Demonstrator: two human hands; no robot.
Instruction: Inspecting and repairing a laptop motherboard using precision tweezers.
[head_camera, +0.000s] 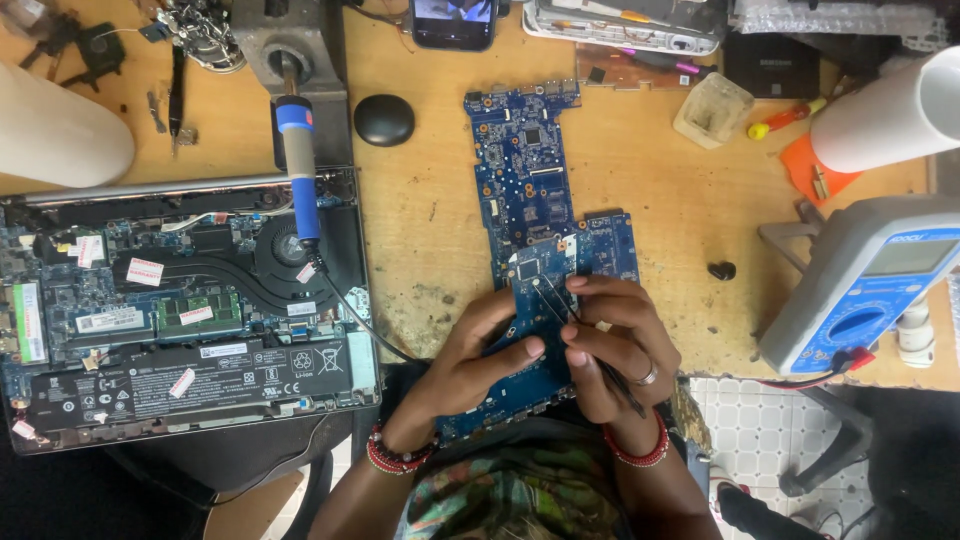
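Workshop bench (640, 170) of scuffed wood, crowded with repair gear: at its left edge an opened laptop (190, 310) lies with its bottom cover off, fan, memory and battery exposed, a blue-handled soldering iron (298, 165) resting across it. At the right stands a blue-and-grey multimeter (865, 285), tilted toward the worker. Between them a long blue circuit board (530, 190) stretches from mid-bench to the near edge, already out of any casing and bare of covers. The person's left hand (475, 365) steadies the board's near end, fingers spread flat over it. The right hand (615, 345), ring on one finger, has its grip pressed together around thin dark tweezers (560, 305), tips touching the board close to a chip. Whether anything sits between the tips is too small to tell. The work looks mid-way: board stripped, laptop still unassembled.
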